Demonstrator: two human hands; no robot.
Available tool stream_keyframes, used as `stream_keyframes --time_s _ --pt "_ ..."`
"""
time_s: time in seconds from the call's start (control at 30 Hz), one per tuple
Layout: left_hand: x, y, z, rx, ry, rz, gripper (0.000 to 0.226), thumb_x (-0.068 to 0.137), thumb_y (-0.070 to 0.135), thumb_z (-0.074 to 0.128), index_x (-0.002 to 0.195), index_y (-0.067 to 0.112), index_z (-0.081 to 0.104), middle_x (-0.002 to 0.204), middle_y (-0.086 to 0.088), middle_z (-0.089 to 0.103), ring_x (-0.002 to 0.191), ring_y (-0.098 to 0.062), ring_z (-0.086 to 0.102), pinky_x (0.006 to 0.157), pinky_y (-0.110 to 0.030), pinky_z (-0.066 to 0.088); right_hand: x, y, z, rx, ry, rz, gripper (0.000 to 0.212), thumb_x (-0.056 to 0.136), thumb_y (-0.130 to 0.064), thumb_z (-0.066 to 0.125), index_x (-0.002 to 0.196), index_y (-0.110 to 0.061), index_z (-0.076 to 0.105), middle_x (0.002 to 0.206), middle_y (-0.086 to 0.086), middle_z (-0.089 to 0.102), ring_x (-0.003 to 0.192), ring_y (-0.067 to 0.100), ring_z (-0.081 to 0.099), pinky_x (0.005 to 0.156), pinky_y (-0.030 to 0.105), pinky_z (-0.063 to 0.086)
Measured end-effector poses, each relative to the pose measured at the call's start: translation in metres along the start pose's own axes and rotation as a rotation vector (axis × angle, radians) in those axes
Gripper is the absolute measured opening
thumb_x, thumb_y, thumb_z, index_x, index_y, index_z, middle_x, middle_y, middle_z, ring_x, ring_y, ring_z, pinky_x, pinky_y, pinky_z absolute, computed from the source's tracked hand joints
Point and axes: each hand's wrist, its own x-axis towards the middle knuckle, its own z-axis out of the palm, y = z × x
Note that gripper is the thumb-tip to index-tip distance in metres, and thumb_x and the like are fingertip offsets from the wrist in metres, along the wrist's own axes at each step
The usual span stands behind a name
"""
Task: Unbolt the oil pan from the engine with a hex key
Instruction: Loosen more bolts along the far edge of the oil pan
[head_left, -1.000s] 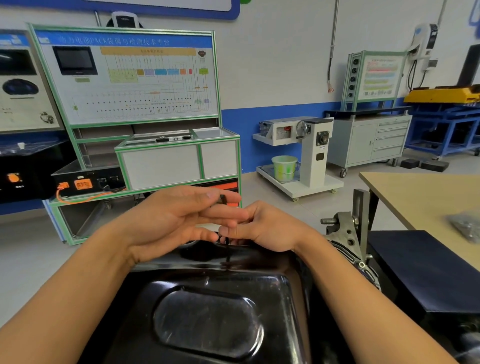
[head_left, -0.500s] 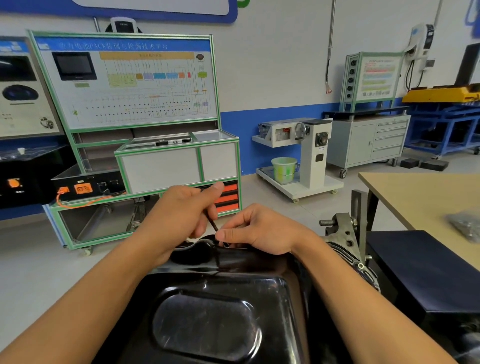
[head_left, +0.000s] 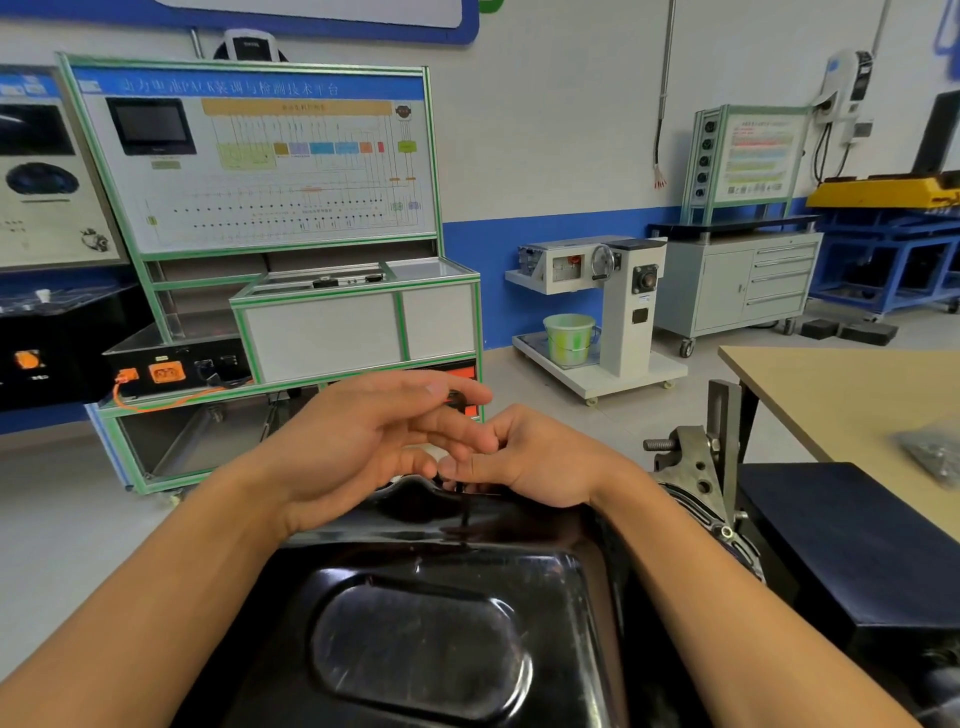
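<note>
The black glossy oil pan (head_left: 426, 639) fills the lower middle of the head view, its oval dimple facing up. A thin dark hex key (head_left: 464, 512) stands upright at the pan's far flange. Only its top end and a short stretch of shaft show between my hands. My left hand (head_left: 353, 447) reaches in from the left and pinches the key's top end between thumb and forefinger. My right hand (head_left: 540, 462) sits just right of the key, fingers curled around the shaft low down. The bolt is hidden by my fingers.
A grey metal engine bracket (head_left: 691, 467) with a threaded stud sticks up right of the pan. Beyond it are a dark padded surface (head_left: 841, 540) and a wooden table (head_left: 831, 395) with a bag of parts (head_left: 935, 457). A green-framed training bench (head_left: 260, 208) stands behind.
My left hand has swung back up and to the right with the key's top end, after dipping down to the left half a second ago. My right hand stayed at the shaft.
</note>
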Motion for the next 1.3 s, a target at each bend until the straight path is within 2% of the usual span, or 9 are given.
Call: stream_keyframes --time_s 0.17,0.3,0.37,0.53,0.7,1.0,1.07,1.2,1.3 --pt "0.008 -0.008 0.011 0.473 0.203 0.203 0.024 0.106 0.015 0.044 0.097 0.015 0.067 0.074 -0.007 0.076 0.065 -0.007 0.058 0.058 -0.017 0.044 0.0 -0.001 0.0 -0.03 0.004 0.02 0.013 0.094 -0.02 0.071 0.082 -0.016 0.076 0.065 -0.013 0.068 0.064 -0.002 0.059 0.068 0.008 0.044" --pt "0.007 -0.013 0.012 0.652 0.189 0.336 0.023 0.106 0.013 0.046 0.097 0.021 0.066 0.069 -0.001 0.075 0.067 -0.004 0.065 0.069 -0.015 0.049 0.0 -0.005 0.0 -0.089 0.011 0.038 0.024 0.091 -0.018 0.074 0.096 0.005 0.075 0.088 0.032 0.066 0.076 0.022 0.052 0.08 0.04 0.048" --pt "0.007 -0.013 0.013 0.669 0.191 0.341 0.025 0.106 0.016 0.045 0.097 0.022 0.067 0.07 0.0 0.075 0.067 -0.003 0.064 0.071 -0.014 0.049 0.0 -0.006 0.0 -0.114 0.011 0.047 0.022 0.091 -0.017 0.073 0.098 0.004 0.075 0.098 0.035 0.066 0.077 0.022 0.055 0.088 0.047 0.052" --pt "0.008 -0.008 0.013 0.525 0.249 0.251 0.034 0.107 0.014 0.041 0.091 0.014 0.071 0.059 -0.006 0.07 0.056 -0.008 0.054 0.057 -0.012 0.043 0.0 -0.006 0.001 -0.127 0.033 0.046 0.021 0.091 -0.017 0.074 0.099 0.002 0.077 0.1 0.035 0.067 0.078 0.022 0.053 0.084 0.042 0.05" --pt "0.009 -0.007 0.012 0.685 0.422 0.289 0.035 0.1 0.009 0.048 0.078 0.026 0.071 0.045 0.019 0.053 0.044 0.004 0.047 0.049 -0.017 0.036 0.0 -0.006 0.0 -0.107 0.036 0.058 0.018 0.092 -0.021 0.073 0.1 -0.006 0.08 0.097 0.019 0.075 0.076 0.011 0.061 0.082 0.031 0.055" --pt "0.005 -0.01 0.019 0.936 0.44 0.365 0.029 0.106 0.017 0.037 0.109 0.029 0.063 0.049 0.025 0.053 0.043 -0.002 0.045 0.046 -0.015 0.033 0.001 -0.004 0.001 -0.083 0.047 0.057 0.019 0.092 -0.024 0.073 0.095 -0.008 0.08 0.079 0.0 0.074 0.069 0.002 0.062 0.071 0.016 0.05" --pt "0.005 -0.009 0.022 0.836 0.432 0.295 0.034 0.106 0.015 0.036 0.106 0.029 0.066 0.048 0.021 0.054 0.042 -0.002 0.045 0.046 -0.014 0.032 0.001 -0.004 0.001 -0.085 0.043 0.054 0.017 0.092 -0.026 0.073 0.089 -0.011 0.08 0.081 0.012 0.073 0.071 0.011 0.058 0.074 0.025 0.05" --pt "0.002 0.002 0.016 0.161 0.254 -0.005 0.034 0.101 0.014 0.043 0.099 0.01 0.076 0.049 -0.007 0.053 0.041 -0.013 0.044 0.042 -0.021 0.032 0.001 -0.003 0.001 -0.088 0.03 0.056 0.023 0.092 -0.027 0.073 0.098 -0.005 0.08 0.098 0.03 0.07 0.078 0.019 0.053 0.086 0.044 0.052" --pt "-0.001 0.007 0.005 -0.143 0.02 -0.126 0.042 0.091 0.028 0.049 0.115 0.001 0.07 0.071 -0.017 0.066 0.054 -0.019 0.058 0.045 -0.025 0.041 0.001 -0.001 0.0 -0.073 0.029 0.038 0.022 0.093 -0.027 0.072 0.096 -0.006 0.08 0.097 0.028 0.071 0.079 0.017 0.055 0.084 0.04 0.051"
